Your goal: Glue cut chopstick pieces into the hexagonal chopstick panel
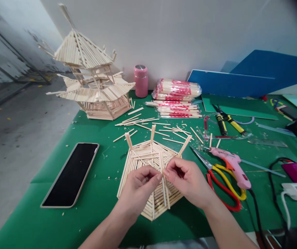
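A flat, many-sided base of wooden sticks (135, 160) lies on the green table, with short stick posts standing at its far corners. Over its middle, a few long wooden sticks (166, 195) run from far to near. My left hand (142, 181) is closed in a pinch on these sticks from the left side. Opposite it, my right hand (186, 174) pinches the same sticks, its thumb and fingertips almost touching those of my left. The fingers hide the exact spot where the sticks are gripped.
A stick pagoda model (93, 86) stands at the back left, beside a pink flask (141, 81) and wrapped stick bundles (177, 90). Scissors (222, 180), a pink glue gun (231, 164) and pliers (227, 121) lie right. A phone (72, 174) lies left.
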Demonstrator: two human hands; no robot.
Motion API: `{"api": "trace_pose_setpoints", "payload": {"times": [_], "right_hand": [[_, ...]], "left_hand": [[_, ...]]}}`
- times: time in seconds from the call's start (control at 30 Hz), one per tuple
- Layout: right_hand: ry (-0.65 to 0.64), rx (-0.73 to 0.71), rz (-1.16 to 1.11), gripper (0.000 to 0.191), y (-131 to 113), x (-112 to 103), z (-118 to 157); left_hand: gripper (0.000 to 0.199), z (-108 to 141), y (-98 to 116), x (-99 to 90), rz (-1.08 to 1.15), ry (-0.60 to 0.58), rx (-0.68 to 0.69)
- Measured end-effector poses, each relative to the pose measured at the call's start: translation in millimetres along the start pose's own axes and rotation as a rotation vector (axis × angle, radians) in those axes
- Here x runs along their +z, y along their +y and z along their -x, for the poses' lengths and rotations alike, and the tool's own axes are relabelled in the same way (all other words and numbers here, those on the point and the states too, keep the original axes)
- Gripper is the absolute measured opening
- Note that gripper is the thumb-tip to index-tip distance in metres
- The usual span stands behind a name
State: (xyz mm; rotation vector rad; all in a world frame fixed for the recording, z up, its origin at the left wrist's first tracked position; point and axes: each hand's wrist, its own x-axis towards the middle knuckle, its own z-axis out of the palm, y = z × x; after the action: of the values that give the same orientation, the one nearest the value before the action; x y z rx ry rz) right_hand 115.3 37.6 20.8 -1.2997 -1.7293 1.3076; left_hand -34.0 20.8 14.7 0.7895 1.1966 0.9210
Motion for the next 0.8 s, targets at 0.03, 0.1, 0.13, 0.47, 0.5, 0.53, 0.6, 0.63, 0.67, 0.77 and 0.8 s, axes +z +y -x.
{"api": "trace_pose_setpoints", "payload": {"times": [0.03,0.1,0.13,0.47,0.5,0.53,0.6,0.63,0.67,0.77,0.8], "right_hand": [[-0.001,0.0,0.0,0.013,-0.3,0.0,0.1],[-0.001,0.002,0.005,0.014,-0.9,0.0,0.1],[-0.003,0.003,0.006,0.014,-1.2,0.0,0.1],[-0.02,-0.007,0.007,0.016,0.6,0.9,-1.2],[-0.02,-0.009,0.009,0.016,1.1,0.7,-1.2],[-0.02,-0.011,0.011,0.016,1.4,0.3,-1.1],[-0.019,-0.013,0.015,0.016,1.5,-0.6,-0.8],[-0.02,-0.013,0.014,0.016,1.3,-1.1,-0.6],[-0.022,-0.012,0.012,0.016,1.1,-1.4,-0.5],[-0.031,-0.005,-0.003,0.015,1.1,-1.6,0.0],[-0.034,-0.002,-0.008,0.015,1.3,-1.5,0.1]], "left_hand": [[0.012,0.3,0.2,0.4,0.001,0.001,0.005],[0.013,0.9,0.9,1.1,-0.002,0.0,0.011],[0.013,1.2,1.2,1.3,-0.003,0.0,0.011],[0.016,-1.2,-3.8,-2.7,-0.03,-0.056,0.015],[0.016,-1.3,-4.6,-3.2,-0.033,-0.059,0.019],[0.016,-1.2,-5.1,-3.5,-0.037,-0.06,0.022],[0.016,-0.8,-5.0,-3.5,-0.045,-0.061,0.023],[0.016,-0.4,-4.4,-3.2,-0.05,-0.062,0.022],[0.016,0.1,-3.5,-2.8,-0.054,-0.062,0.02],[0.015,1.4,-0.6,-1.0,-0.053,-0.049,0.012],[0.015,1.5,0.0,-0.4,-0.05,-0.044,0.012]]}}
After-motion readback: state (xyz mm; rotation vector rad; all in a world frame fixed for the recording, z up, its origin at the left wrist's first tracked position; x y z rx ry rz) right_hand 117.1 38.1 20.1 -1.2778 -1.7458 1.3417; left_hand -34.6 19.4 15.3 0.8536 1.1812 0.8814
